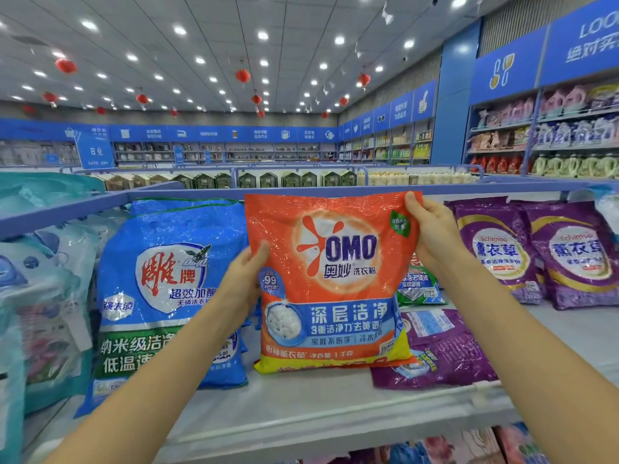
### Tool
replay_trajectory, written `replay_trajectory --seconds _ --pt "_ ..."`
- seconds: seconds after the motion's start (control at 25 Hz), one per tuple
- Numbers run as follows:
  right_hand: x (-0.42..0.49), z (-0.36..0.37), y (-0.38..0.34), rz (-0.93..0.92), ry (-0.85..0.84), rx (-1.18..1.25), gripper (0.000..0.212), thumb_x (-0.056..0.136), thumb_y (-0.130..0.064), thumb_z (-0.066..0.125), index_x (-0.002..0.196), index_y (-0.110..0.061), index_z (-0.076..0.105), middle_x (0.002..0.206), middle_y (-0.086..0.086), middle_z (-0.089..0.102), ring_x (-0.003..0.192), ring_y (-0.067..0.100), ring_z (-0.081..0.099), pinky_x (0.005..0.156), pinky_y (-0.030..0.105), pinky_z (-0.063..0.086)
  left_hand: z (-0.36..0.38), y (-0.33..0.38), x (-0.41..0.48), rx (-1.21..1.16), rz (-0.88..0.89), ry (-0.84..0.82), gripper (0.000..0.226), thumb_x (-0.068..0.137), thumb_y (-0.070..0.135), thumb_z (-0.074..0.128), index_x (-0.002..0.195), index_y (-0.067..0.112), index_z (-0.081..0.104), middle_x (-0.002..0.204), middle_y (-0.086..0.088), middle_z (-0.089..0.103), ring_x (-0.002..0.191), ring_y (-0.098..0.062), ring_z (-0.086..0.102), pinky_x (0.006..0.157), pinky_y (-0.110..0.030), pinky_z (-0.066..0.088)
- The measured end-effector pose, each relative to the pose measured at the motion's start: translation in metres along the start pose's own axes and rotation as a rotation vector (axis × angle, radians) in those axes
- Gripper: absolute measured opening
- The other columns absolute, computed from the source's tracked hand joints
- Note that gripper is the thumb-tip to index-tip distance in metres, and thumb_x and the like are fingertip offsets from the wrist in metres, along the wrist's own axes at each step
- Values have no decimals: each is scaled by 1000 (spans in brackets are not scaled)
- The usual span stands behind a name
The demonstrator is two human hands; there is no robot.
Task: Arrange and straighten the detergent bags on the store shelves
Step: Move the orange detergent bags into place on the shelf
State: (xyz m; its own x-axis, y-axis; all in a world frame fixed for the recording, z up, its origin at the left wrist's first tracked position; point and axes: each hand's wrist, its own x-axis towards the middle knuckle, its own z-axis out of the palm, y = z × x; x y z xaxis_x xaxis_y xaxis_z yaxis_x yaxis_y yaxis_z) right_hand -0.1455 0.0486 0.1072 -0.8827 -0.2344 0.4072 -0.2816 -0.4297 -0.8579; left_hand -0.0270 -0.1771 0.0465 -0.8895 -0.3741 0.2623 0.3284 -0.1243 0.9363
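An orange OMO detergent bag (331, 283) stands upright on the white shelf (301, 406), its bottom edge on the board. My left hand (244, 279) grips its left edge at mid-height. My right hand (432, 229) pinches its top right corner. A large blue detergent bag (157, 289) stands upright just to its left. A purple bag (438, 349) lies flat to the right, partly behind the orange one. Two purple lavender bags (502, 249) (579, 259) lean upright further right. A green-and-white bag (418, 286) peeks out behind the orange bag.
Pale blue and teal bags (43, 296) crowd the shelf's left end. A blue rail (201, 192) runs along the shelf's back. Beyond it are more aisles, and wall shelves (552, 135) with bottles at the right. A lower shelf with pink bags (469, 447) shows below.
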Motion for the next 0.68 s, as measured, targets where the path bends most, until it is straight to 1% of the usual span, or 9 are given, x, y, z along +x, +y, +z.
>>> replay_trajectory --seconds 0.04,0.12,0.2,0.32,0.44,0.52,0.56,0.6,0.68 --pt "1 0 1 4 4 3 22 95 -20 48 83 -10 63 64 -3 70 60 10 66 65 29 57 -3 -12 -7 44 -81 -39 66 58 58 65 104 12 61 111 -12 67 81 -19 69 70 -33 58" --pt "2 3 0 20 24 -7 23 95 -20 48 80 -10 63 61 -4 69 58 10 65 63 29 57 -10 -31 -17 182 -184 -128 61 60 44 73 110 13 57 114 -12 65 85 -15 68 74 -29 56" --pt "2 6 -2 35 32 -21 24 95 -21 48 79 -10 62 60 -4 68 57 10 64 62 29 57 -18 -38 -21 343 -218 -251 70 52 29 86 114 15 55 115 -9 66 93 -16 68 80 -29 55" --pt "4 7 -5 38 40 -43 24 95 -20 48 80 -10 63 61 -3 69 61 12 65 66 32 57 -20 -38 -21 407 -236 -386 77 44 23 86 115 12 59 109 -5 70 100 -21 67 84 -32 55" --pt "3 3 -7 27 52 -88 23 96 -21 48 81 -11 63 62 -4 69 62 12 65 67 31 56 -16 -40 -24 355 -263 -346 74 39 20 90 108 10 64 104 -7 72 95 -22 69 79 -30 56" --pt "-2 1 -7 21 74 -129 24 97 -23 46 82 -13 62 66 -4 69 61 8 65 65 27 55 -12 -44 -26 269 -320 -303 64 46 12 85 106 9 64 103 -9 72 94 -24 69 78 -32 56" --pt "-4 -1 -7 22 81 -184 24 98 -24 44 83 -15 61 73 -4 68 64 7 64 66 25 54 -10 -45 -28 238 -350 -288 64 48 12 84 108 9 63 103 -10 72 94 -25 69 79 -34 56" --pt "-7 -2 -7 25 82 -239 24 99 -26 42 86 -17 60 82 -3 67 71 7 63 71 25 52 -8 -46 -28 217 -369 -278 72 43 16 88 109 10 63 103 -10 72 94 -25 69 79 -35 56" --pt "-11 -8 -1 25 75 -311 25 100 -29 37 103 -16 58 105 1 64 93 12 59 88 31 48 -6 -46 -29 174 -383 -272 89 27 26 95 109 10 63 102 -10 72 91 -25 70 73 -34 58"
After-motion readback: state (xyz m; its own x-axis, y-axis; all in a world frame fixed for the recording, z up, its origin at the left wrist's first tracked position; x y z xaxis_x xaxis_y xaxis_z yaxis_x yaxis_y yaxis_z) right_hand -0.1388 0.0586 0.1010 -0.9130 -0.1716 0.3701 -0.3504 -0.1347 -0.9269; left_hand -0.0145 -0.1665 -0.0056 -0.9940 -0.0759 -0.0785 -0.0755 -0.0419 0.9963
